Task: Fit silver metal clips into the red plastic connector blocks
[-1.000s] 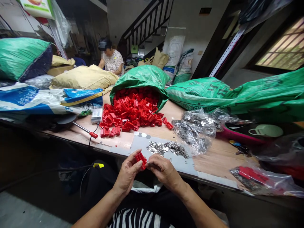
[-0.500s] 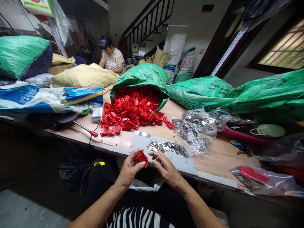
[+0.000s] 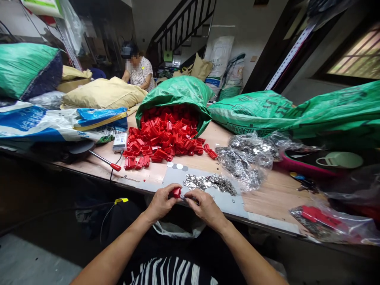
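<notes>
My left hand (image 3: 162, 202) is closed around a small red plastic piece (image 3: 177, 192) at the near edge of the table. My right hand (image 3: 204, 206) pinches a small metal bit against that red piece; the bit itself is too small to make out. Just beyond my hands lies a loose heap of small silver metal parts (image 3: 209, 183) on a grey sheet (image 3: 231, 202). Farther back, a pile of red plastic pieces (image 3: 162, 138) spills from an open green sack (image 3: 178, 93).
Clear bags of metal parts (image 3: 246, 158) lie to the right, more green sacks (image 3: 297, 114) behind them. A red-handled tool (image 3: 105, 160) and a small white box (image 3: 119, 142) sit at the left. Another person (image 3: 136, 71) works at the far end. A bag with red pieces (image 3: 323, 223) lies at the right edge.
My hands have come together and shifted slightly toward the table; the red piece is now mostly hidden in my left fingers, and my right fingers press against it.
</notes>
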The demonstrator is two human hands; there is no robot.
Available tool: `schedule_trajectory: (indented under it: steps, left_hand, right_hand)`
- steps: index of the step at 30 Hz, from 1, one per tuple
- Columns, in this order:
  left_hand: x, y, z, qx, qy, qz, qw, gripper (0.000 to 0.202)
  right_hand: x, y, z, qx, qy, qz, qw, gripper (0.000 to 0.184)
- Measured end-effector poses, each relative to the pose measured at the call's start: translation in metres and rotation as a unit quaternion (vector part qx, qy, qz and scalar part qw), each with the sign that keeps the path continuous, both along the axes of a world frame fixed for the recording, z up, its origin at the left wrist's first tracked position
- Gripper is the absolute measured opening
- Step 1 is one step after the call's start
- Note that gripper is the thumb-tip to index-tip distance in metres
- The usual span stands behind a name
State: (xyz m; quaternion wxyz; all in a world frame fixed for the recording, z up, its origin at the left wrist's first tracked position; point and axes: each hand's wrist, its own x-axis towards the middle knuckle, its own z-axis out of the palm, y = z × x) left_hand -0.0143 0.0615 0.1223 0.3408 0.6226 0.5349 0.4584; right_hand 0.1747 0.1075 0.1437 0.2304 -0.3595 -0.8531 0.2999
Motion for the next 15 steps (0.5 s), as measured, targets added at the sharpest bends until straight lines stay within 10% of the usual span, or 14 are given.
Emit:
schedule_trajectory:
  steps: [15]
  left_hand:
    - [-0.0031,0.0040,-0.0013,-0.009,0.012,-0.015,1.000,0.031]
  right_hand:
    - [-0.0022,0.0041,-0.0002,0.001,-0.045,0.009,0.999,0.017]
